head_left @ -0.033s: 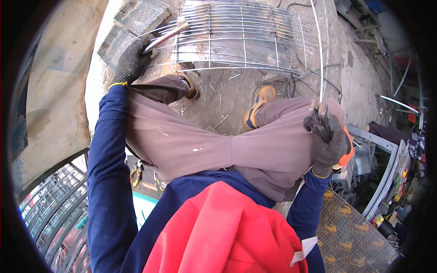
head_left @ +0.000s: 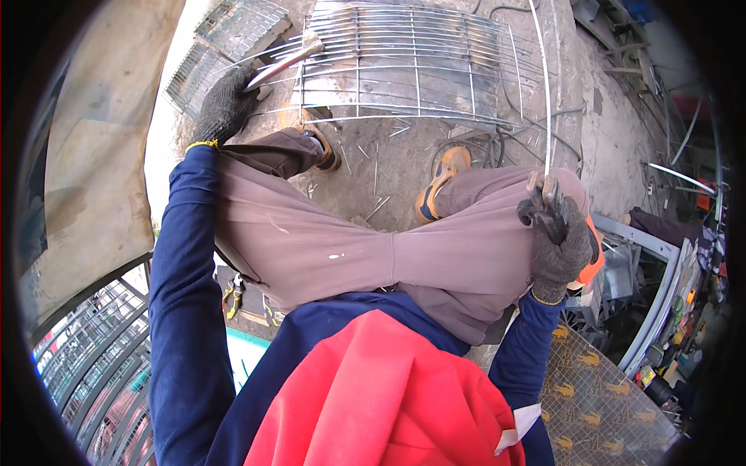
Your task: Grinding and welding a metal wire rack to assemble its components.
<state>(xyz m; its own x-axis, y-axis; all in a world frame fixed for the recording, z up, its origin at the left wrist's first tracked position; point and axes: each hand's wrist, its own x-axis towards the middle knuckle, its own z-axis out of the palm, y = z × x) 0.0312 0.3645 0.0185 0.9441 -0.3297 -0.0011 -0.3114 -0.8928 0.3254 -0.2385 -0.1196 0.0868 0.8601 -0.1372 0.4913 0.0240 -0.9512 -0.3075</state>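
Gripping a metal tool (head_left: 284, 60), the gloved left hand (head_left: 224, 105) is in the upper left of the frame, its fingers closed around the lower end of the tool. The tool's long axis runs slanted, from the hand up and to the right, and its head points toward the upper right, where it meets the left edge of the wire grid (head_left: 412, 66). The grid lies flat on the concrete floor (head_left: 388, 167) at the top centre of the frame, with its long wires going left to right and a few cross wires going up and down.

At the right of the frame, the gloved right hand (head_left: 558, 248) is closed around dark pliers (head_left: 544, 206). The pliers point upward and pinch a thin wire (head_left: 544, 93), which stands nearly vertical and runs up to the top edge of the frame, slightly bent.

Between the two hands are the person's knees in grey trousers and two orange-brown shoes (head_left: 439, 179) on the floor. Short wire pieces (head_left: 373, 155) lie on the floor between the shoes. A second mesh panel (head_left: 225, 35) lies in the upper left, just beside the grid.
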